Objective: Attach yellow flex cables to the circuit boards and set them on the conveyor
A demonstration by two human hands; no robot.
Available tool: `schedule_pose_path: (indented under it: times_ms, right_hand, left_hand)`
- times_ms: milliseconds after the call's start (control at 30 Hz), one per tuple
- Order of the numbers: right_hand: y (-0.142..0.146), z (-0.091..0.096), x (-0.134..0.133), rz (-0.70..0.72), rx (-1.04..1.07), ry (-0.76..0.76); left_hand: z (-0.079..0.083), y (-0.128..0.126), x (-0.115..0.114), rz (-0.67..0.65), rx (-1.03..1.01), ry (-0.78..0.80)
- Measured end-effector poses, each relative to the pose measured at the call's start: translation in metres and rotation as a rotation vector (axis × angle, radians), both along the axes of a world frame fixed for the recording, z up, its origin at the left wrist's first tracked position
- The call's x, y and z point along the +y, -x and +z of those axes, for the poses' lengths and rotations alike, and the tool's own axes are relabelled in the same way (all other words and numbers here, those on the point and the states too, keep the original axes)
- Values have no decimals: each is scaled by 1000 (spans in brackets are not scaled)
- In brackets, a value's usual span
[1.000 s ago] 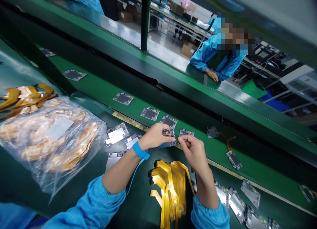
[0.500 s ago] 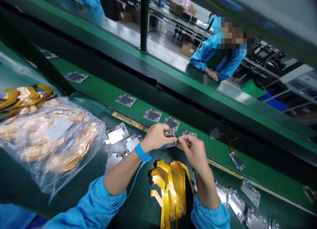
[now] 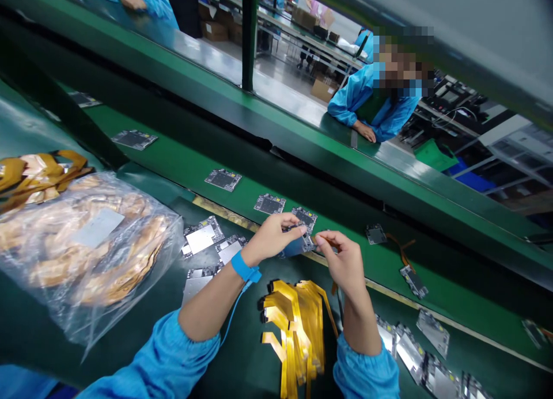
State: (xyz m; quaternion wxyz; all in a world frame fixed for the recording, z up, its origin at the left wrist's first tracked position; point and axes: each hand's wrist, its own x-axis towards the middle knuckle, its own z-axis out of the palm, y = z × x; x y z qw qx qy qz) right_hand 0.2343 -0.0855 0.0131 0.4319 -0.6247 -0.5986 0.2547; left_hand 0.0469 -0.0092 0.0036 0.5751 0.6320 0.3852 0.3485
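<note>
Circuit board [image 3: 307,242] was pinched in the left hand [image 3: 276,235] over the near edge of the green belt [image 3: 179,164]; the right hand [image 3: 345,258] held an orange ribbon cable [image 3: 315,239] near its end, at the board's side, though whether they were joined could not be told. Good handling seemed to call for a steady edge grip, cable kept flat and square, no creasing. Yellow ribbon cables [image 3: 302,324] lay piled on the worktop [image 3: 242,347] below.
</note>
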Motion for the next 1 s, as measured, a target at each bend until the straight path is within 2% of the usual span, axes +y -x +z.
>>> schedule_pose_path:
  times_ms: [67,133,267,367,467,567,633,700,767,800,900,1000]
  right_hand:
    - [-12,0,3,-94,-3,-49]
    - [-40,-1,8,-198,-44,-79]
    - [-116,-3,18,-456,-342,8]
    - [-148,-5,18,-540,-485,38]
    - [-145,-12,15,-399,-567,109]
    - [-131,-26,13,-13,-623,206]
    - [-133,-39,12,300,-802,278]
    - [-147,-55,11,360,-979,308]
    - [-172,-73,14,420,-1062,280]
    - [-185,-82,18,480,-1062,238]
    - [-211,-101,33,502,-1006,46]
    - [-205,-107,52,495,-973,-111]
  left_hand:
    - [-1,3,3,62,-85,56]
    - [-2,7,6,142,-129,77]
    - [1,14,8,196,-140,73]
    - [5,15,7,194,-150,57]
    - [9,14,6,164,-164,44]
    - [10,10,4,137,-182,42]
    - [9,6,1,115,-193,46]
    - [8,3,-1,106,-219,61]
    - [6,1,-1,91,-235,86]
    - [5,0,-1,92,-242,96]
    - [2,-2,0,97,-249,140]
    - [-1,-5,1,87,-290,148]
